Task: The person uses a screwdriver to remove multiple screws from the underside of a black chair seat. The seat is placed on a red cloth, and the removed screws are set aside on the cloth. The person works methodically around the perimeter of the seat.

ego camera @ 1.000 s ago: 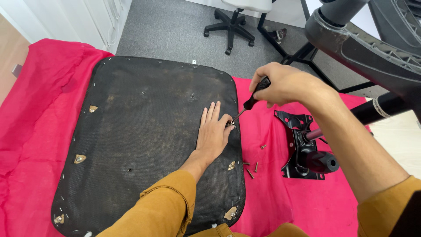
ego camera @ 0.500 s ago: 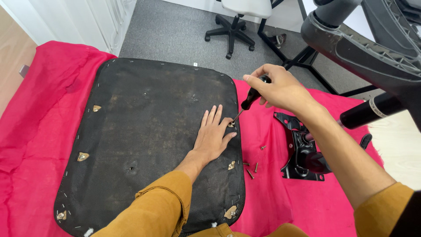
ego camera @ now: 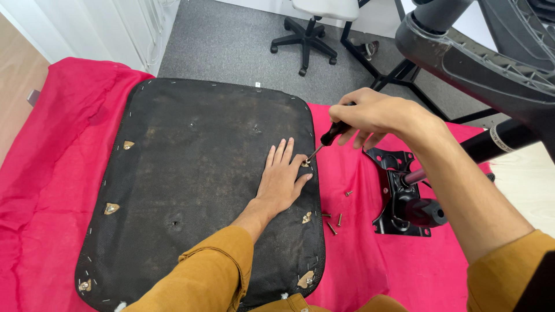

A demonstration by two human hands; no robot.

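No container is shown; the loose screws [ego camera: 333, 222] are seen lying bare on the red cloth [ego camera: 52, 144], just beside the right edge of the seat base [ego camera: 196, 173] and near the black metal bracket [ego camera: 399, 196].

The seat base is presented upside down, a broad rounded panel covered in dark, worn fabric stapled along its rim. Small brass-coloured tabs [ego camera: 111, 208] are set along its left and right edges, and several small holes are visible in the middle of the panel.

The left hand [ego camera: 280, 179] is laid flat and open on the panel near its right edge, fingers extended, with the thumb and forefinger placed about a fitting at the screwdriver's tip; nothing is gripped by it. The right hand [ego camera: 376, 115] is closed around the black handle of a screwdriver [ego camera: 326, 138], which is held tilted, its thin shaft directed down and to the left onto that fitting. Mustard-coloured sleeves are worn on both arms.

The work is supported on a surface draped in the red cloth. Grey carpet [ego camera: 231, 46] is seen beyond, with the star base of an office chair [ego camera: 304, 43] standing on it. A grey plastic chair frame [ego camera: 497, 63] is seen at the upper right.
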